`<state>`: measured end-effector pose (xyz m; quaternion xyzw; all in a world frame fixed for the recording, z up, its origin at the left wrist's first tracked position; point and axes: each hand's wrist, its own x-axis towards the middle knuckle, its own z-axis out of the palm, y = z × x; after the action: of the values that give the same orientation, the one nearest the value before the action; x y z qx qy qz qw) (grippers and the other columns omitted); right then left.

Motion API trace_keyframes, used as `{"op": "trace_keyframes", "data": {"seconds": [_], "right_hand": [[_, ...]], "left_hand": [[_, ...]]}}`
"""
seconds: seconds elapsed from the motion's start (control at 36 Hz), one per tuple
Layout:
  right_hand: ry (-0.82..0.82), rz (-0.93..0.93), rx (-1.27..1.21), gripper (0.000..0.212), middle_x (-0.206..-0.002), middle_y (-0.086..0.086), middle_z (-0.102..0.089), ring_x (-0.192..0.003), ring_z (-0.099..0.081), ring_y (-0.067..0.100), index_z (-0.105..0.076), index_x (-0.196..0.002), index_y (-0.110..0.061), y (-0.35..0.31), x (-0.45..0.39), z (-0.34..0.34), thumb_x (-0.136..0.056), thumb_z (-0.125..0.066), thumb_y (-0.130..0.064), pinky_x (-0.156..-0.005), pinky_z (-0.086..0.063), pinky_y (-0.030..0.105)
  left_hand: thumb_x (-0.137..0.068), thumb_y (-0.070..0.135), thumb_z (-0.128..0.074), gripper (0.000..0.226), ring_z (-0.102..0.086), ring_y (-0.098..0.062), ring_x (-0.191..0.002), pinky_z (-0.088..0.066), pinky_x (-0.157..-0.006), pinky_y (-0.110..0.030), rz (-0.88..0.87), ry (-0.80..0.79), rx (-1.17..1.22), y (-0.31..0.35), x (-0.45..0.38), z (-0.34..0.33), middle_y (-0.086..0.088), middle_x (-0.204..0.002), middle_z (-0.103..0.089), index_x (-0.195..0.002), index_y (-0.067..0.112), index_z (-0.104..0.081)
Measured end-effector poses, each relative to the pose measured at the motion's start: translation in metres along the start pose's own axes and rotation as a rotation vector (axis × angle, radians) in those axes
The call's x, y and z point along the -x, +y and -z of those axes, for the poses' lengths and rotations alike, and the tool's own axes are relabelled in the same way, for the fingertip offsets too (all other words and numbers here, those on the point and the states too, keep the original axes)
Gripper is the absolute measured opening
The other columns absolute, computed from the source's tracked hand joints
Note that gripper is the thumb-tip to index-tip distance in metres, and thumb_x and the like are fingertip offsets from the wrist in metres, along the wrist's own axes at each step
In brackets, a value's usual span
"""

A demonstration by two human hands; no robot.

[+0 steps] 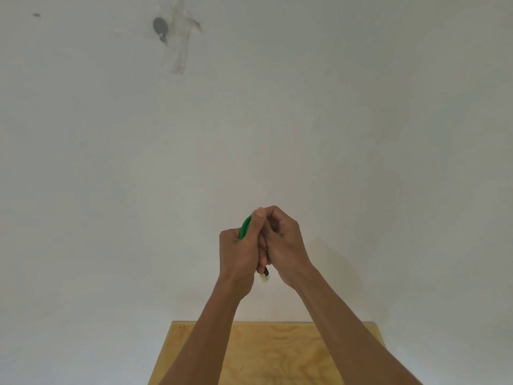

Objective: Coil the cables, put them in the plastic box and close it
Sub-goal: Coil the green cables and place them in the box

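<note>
White wall (277, 120); upright green cable (245, 227) between hands.

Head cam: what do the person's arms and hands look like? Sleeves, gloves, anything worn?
Two bare forearms rise from the bottom edge. No sleeves reach into view and there are no gloves. The left hand and right hand show no rings, watch, bands or markings. Both arms are slim, and nails are short where visible.
</note>
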<state>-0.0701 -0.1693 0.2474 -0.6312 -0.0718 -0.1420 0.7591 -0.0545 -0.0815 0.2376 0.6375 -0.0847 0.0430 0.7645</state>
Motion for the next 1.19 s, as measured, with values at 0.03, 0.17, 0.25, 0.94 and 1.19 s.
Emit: {"op": "trace_keyframes", "data": {"seconds": [0.03, 0.17, 0.25, 0.94, 1.19], "right_hand": [[0.003, 0.015, 0.012, 0.022, -0.06, 0.027, -0.05, -0.032, -0.043, 0.024, -0.058, -0.091, -0.003, 0.001, 0.0, 0.001, -0.104, -0.05, -0.019, -0.038, -0.042, 0.027], [0.098, 0.052, 0.072, 0.018, -0.07, 0.026, -0.062, -0.045, -0.055, 0.026, -0.067, -0.089, -0.008, 0.013, -0.001, 0.003, -0.099, -0.058, -0.02, -0.045, -0.051, 0.037], [0.164, 0.063, 0.121, 0.015, -0.081, 0.008, -0.074, -0.073, -0.067, 0.022, -0.072, -0.089, -0.012, 0.019, -0.001, 0.008, -0.095, -0.065, -0.024, -0.074, -0.06, 0.038], [0.157, -0.03, -0.023, 0.027, -0.085, 0.009, -0.077, -0.079, -0.074, 0.02, -0.077, -0.096, -0.008, -0.003, 0.004, 0.007, -0.071, -0.085, 0.0, -0.075, -0.06, 0.028], [0.272, 0.123, 0.184, 0.026, -0.078, -0.009, -0.077, -0.077, -0.072, 0.008, -0.075, -0.079, -0.024, 0.014, 0.003, -0.009, -0.064, -0.092, -0.012, -0.074, -0.057, 0.023]], "left_hand": [[-0.079, 0.056, -0.066, 0.069, -0.036, -0.023, -0.03, -0.04, -0.04, -0.029, -0.006, 0.011, 0.007, -0.002, 0.0, -0.001, -0.01, -0.035, -0.038, -0.047, -0.001, -0.046], [-0.069, 0.053, -0.078, 0.068, -0.036, -0.022, -0.034, -0.037, -0.04, -0.028, 0.015, 0.138, 0.066, -0.01, 0.001, -0.004, -0.01, -0.04, -0.039, -0.054, -0.007, -0.049], [-0.064, 0.051, -0.084, 0.073, -0.042, -0.023, -0.04, -0.042, -0.045, -0.031, 0.008, 0.137, 0.016, -0.012, -0.006, 0.005, -0.011, -0.045, -0.043, -0.064, -0.014, -0.051], [-0.095, 0.051, -0.053, 0.064, -0.029, -0.026, -0.056, -0.033, -0.055, -0.038, 0.036, 0.372, -0.055, -0.011, -0.018, 0.015, -0.01, -0.063, -0.034, -0.065, -0.004, -0.038], [-0.098, 0.045, -0.055, 0.056, -0.041, -0.019, -0.044, -0.036, -0.047, -0.029, 0.098, 0.348, 0.02, -0.008, -0.01, 0.01, -0.006, -0.049, -0.045, -0.057, 0.007, -0.054]]}}
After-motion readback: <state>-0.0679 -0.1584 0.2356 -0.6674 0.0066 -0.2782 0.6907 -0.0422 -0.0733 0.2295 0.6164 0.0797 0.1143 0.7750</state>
